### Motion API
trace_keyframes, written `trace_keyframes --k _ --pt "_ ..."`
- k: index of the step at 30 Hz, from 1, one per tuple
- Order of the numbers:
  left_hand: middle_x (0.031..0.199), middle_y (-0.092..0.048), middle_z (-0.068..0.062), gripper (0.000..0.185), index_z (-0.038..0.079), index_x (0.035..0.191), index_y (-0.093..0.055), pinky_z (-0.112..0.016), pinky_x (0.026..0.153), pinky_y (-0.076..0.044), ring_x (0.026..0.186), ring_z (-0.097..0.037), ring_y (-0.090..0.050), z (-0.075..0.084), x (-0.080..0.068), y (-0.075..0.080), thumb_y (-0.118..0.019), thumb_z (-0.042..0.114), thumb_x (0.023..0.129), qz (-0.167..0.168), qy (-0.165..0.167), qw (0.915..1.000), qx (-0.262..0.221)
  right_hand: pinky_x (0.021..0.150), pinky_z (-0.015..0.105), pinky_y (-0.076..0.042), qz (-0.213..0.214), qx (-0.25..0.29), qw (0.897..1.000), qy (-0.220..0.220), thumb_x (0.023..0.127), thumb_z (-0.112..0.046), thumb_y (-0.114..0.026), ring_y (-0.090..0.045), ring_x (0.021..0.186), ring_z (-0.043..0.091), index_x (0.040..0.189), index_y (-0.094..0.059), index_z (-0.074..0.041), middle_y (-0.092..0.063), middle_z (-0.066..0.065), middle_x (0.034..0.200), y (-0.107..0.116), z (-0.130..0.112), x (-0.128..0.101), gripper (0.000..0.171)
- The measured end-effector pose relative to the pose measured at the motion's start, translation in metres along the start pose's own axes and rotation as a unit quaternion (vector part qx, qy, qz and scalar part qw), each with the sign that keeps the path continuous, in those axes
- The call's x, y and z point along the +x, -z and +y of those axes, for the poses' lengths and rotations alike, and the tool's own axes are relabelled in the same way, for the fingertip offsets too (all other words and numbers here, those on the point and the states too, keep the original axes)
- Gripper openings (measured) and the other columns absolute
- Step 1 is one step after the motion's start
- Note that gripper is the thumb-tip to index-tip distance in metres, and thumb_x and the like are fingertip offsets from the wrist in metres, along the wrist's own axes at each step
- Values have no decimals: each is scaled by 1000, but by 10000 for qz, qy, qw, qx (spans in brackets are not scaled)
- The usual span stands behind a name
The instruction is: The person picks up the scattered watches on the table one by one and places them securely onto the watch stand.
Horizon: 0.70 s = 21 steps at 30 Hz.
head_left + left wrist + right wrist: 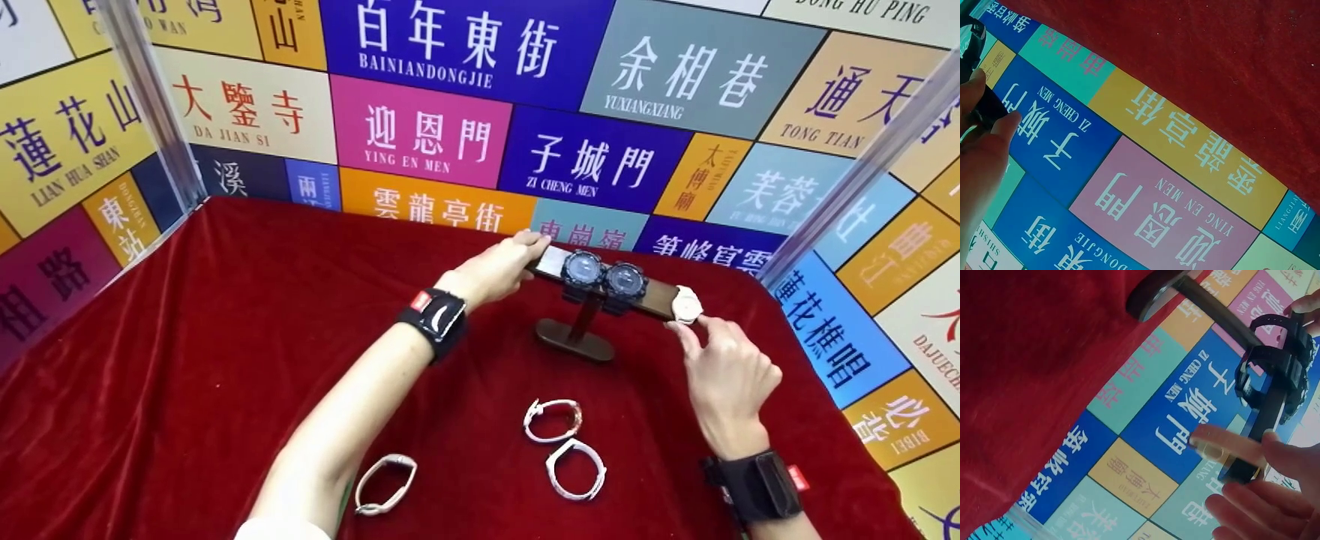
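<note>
Watches point(625, 280) on stand point(586, 316), two bands point(561, 450) before it, third band point(367, 509) left

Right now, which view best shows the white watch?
The head view, where the white watch shows from its dial side. The right wrist view shows mainly its strap; the left wrist view, none of it.

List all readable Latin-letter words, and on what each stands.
"LIAN HUA SHAN": yellow panel
"DA JIAN SI": cream panel
"BAINIANDONGJIE": large blue panel
"YING EN MEN": pink panel
"YUXIANGXIANG": grey panel
"ZI CHENG MEN": smaller blue panel
"TONG TIAN": tan panel, possibly continuing
"DONG HU PING": pale top panel
"BIBEI": lower orange panel
Dark watches, white watch: dials unreadable, too small.
Others: too small, blurred or cut off.
</note>
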<state>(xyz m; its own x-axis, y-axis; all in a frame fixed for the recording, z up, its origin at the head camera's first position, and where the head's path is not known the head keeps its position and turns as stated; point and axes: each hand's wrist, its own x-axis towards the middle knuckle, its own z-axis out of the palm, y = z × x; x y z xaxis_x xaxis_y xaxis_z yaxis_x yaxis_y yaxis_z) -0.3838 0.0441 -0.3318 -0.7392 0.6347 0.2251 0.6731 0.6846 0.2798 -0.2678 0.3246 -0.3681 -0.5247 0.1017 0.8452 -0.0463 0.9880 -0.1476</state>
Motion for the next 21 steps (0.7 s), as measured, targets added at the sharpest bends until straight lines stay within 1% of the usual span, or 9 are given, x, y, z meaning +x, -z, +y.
trace_keyframes --k 2,5,8,10,12,14,17,19,21 --pt "144 -34 -7 67 10 145 -27 -30 107 -36 133 -23 -36 -1 0 0 -53 -4 85 -11 31 10000 -21 34 43 -29 -78 51 9999 132 72 -37 -75 -56 53 42 91 -71 -5 -70 14 82 2 4 1 38" --pt "146 -32 -8 68 11 145 -26 -31 110 -32 137 -25 -28 -1 0 0 -53 -4 85 -55 70 10000 -18 34 42 -28 -354 148 9991 203 68 -36 -77 -58 57 43 94 -71 -6 -70 15 86 7 11 5 41" --pt "145 -33 -8 63 10 144 -28 -33 110 -32 137 -26 -29 -1 1 -1 -53 2 88 -41 2 9999 95 34 39 -30 -711 319 9965 309 64 -33 -80 -58 56 41 103 -69 -8 -69 15 94 12 20 14 48" --pt "145 -34 -9 60 10 144 -29 -33 109 -33 136 -27 -31 0 2 -2 -54 7 90 -37 -36 9999 160 34 34 -30 -987 481 9925 534 61 -29 -82 -57 56 37 114 -64 -10 -67 14 103 15 26 21 59" --pt "144 -35 -9 58 10 144 -30 -33 109 -33 135 -27 -32 0 2 -2 -54 10 91 -19 -64 9998 198 36 31 -33 -1307 614 9854 897 59 -26 -84 -61 69 33 123 -59 -14 -63 12 114 15 30 28 70" --pt "144 -35 -9 58 10 144 -29 -33 109 -33 135 -27 -32 1 2 -2 -53 10 91 -14 -60 9998 175 39 31 -36 -1644 720 9753 1288 58 -23 -84 -61 86 30 129 -54 -18 -58 9 123 14 33 33 78" --pt "144 -35 -8 58 11 144 -30 -33 109 -33 136 -26 -31 0 2 -1 -53 10 91 39 -38 9999 147 53 41 -51 -2076 959 9602 1603 61 -18 -83 -52 111 28 130 -53 -20 -57 7 126 9 34 39 75" --pt "145 -35 -8 58 11 144 -30 -33 109 -33 137 -26 -29 -1 1 -1 -53 9 91 50 -16 9999 126 63 49 -52 -2204 1119 9560 1577 63 -14 -82 -50 112 27 127 -56 -18 -59 8 123 6 34 40 69" --pt "146 -33 -8 58 12 144 -30 -33 110 -32 138 -25 -28 -3 2 -1 -53 8 91 43 11 10000 86 69 53 -51 -2230 1244 9551 1502 64 -11 -81 -50 111 27 123 -59 -16 -61 9 120 4 33 42 64"
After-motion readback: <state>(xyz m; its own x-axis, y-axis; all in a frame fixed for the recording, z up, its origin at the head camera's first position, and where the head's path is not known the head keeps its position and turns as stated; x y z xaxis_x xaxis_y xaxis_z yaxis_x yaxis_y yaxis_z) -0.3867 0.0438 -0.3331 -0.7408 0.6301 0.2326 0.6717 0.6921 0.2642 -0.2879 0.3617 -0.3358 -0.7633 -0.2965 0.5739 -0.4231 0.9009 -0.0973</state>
